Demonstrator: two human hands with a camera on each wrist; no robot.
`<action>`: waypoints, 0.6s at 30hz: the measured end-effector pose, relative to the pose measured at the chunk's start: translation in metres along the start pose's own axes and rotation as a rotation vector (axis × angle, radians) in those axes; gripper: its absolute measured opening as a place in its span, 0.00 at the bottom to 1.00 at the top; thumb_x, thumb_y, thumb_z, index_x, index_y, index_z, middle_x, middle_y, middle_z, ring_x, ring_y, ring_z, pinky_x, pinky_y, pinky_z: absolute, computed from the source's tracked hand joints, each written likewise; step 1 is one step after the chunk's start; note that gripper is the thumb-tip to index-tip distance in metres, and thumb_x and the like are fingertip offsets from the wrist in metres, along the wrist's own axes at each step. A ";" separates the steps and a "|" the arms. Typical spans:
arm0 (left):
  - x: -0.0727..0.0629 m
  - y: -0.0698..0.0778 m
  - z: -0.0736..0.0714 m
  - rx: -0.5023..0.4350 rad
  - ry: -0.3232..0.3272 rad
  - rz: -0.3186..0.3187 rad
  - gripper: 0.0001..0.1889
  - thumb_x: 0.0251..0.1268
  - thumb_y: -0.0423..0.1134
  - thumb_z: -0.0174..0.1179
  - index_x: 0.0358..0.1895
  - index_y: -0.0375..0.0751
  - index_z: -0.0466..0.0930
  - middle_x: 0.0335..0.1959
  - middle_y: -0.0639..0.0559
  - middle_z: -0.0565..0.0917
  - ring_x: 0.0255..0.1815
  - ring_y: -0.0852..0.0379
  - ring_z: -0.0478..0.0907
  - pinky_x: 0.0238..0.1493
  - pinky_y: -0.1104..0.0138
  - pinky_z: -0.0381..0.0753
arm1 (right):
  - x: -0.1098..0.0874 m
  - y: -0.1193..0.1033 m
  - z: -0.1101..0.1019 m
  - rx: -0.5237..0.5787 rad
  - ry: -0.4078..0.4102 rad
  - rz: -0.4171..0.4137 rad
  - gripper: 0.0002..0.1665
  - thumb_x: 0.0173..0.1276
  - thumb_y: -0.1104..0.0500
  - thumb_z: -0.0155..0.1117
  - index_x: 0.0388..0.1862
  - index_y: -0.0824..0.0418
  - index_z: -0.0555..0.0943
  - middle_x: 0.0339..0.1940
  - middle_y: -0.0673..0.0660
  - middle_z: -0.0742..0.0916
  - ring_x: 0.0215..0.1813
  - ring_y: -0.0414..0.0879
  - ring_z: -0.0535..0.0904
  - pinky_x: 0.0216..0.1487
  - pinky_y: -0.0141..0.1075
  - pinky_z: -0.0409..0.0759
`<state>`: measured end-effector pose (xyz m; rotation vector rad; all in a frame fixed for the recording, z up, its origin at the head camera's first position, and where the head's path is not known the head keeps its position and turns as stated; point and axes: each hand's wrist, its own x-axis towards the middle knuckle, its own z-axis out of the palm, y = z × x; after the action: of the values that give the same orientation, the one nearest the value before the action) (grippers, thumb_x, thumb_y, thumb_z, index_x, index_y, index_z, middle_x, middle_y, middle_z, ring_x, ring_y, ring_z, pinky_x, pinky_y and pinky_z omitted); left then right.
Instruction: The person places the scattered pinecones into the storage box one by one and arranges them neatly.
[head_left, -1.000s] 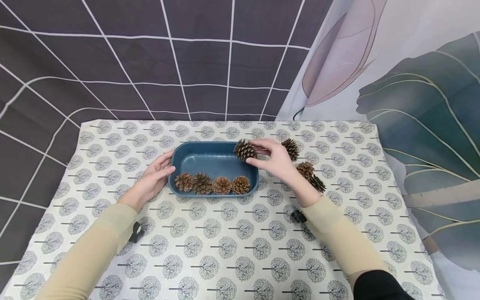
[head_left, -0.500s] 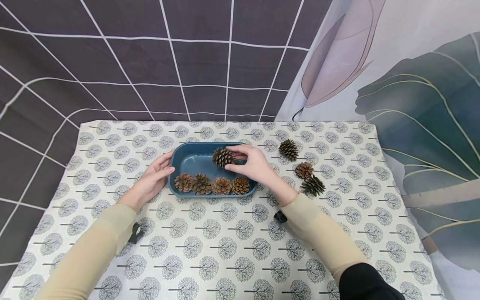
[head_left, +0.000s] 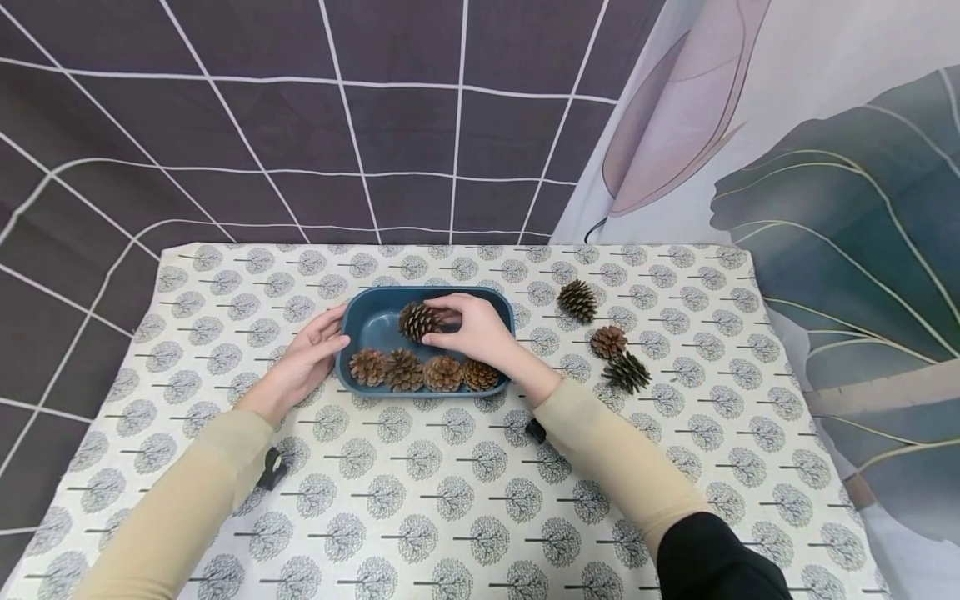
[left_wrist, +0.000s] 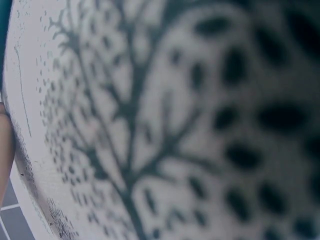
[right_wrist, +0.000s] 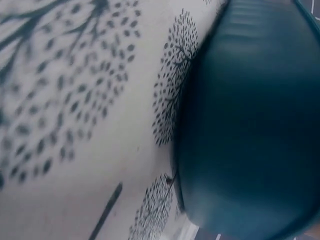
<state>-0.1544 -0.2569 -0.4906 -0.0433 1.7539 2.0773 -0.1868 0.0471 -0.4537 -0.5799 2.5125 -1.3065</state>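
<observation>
Free room tray [head_left: 375, 327] far-left, pinecones [head_left: 405, 369] blocking near side

The head view is bright, both wrist views dimmer and blurry.

**Surroundings of the Work Area**

Worktop [head_left: 457, 458]: off-white surface, printed with rows of dark grey trees; trunks point left in the head view. The left wrist view shows this print close up and partly blurred.

Dark backdrop [head_left: 397, 129]: extends behind the worktop and along its left side; marked with a white line grid, curved at left.

Pale drape [head_left: 645, 229]: located at right; bears a pink leaf motif [head_left: 675, 125] and a larger blue-green leaf motif [head_left: 847, 250] with pale yellow veins.

Black cable [head_left: 596, 227]: short curved section visible at the worktop's far edge.
</observation>
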 end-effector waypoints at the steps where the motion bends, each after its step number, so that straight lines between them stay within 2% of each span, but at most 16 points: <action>1: 0.000 0.000 0.000 0.002 -0.001 -0.001 0.38 0.79 0.28 0.54 0.86 0.38 0.48 0.88 0.40 0.47 0.65 0.80 0.74 0.87 0.67 0.56 | 0.001 0.000 0.001 -0.006 -0.002 0.001 0.35 0.65 0.57 0.81 0.70 0.62 0.81 0.68 0.63 0.85 0.62 0.55 0.88 0.64 0.36 0.88; 6: 0.000 -0.001 0.000 0.000 -0.003 0.004 0.38 0.79 0.28 0.55 0.86 0.39 0.50 0.88 0.41 0.49 0.65 0.80 0.74 0.87 0.66 0.56 | 0.007 -0.006 0.007 -0.047 -0.032 0.000 0.35 0.66 0.55 0.80 0.71 0.61 0.81 0.67 0.62 0.86 0.62 0.54 0.88 0.65 0.37 0.87; 13: 0.001 -0.004 -0.001 -0.012 -0.012 0.026 0.36 0.80 0.29 0.55 0.85 0.38 0.51 0.86 0.45 0.55 0.67 0.76 0.74 0.81 0.74 0.65 | 0.014 -0.013 0.010 -0.141 -0.070 -0.009 0.35 0.67 0.52 0.79 0.71 0.59 0.81 0.67 0.61 0.86 0.61 0.52 0.89 0.66 0.39 0.87; 16: 0.001 -0.004 -0.002 -0.012 -0.012 0.027 0.36 0.80 0.29 0.54 0.85 0.39 0.52 0.86 0.45 0.55 0.68 0.76 0.74 0.81 0.74 0.65 | 0.019 -0.015 0.011 -0.189 -0.090 -0.014 0.35 0.68 0.50 0.79 0.71 0.58 0.81 0.67 0.59 0.86 0.61 0.51 0.88 0.66 0.40 0.87; 18: 0.001 -0.004 -0.002 -0.014 -0.012 0.028 0.36 0.80 0.29 0.54 0.85 0.40 0.52 0.85 0.47 0.59 0.68 0.77 0.74 0.83 0.73 0.64 | 0.022 -0.015 0.013 -0.213 -0.104 -0.016 0.35 0.68 0.49 0.78 0.72 0.58 0.81 0.67 0.59 0.86 0.61 0.50 0.88 0.66 0.40 0.86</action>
<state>-0.1543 -0.2581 -0.4947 -0.0097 1.7425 2.1057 -0.1982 0.0202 -0.4496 -0.6951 2.5819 -0.9920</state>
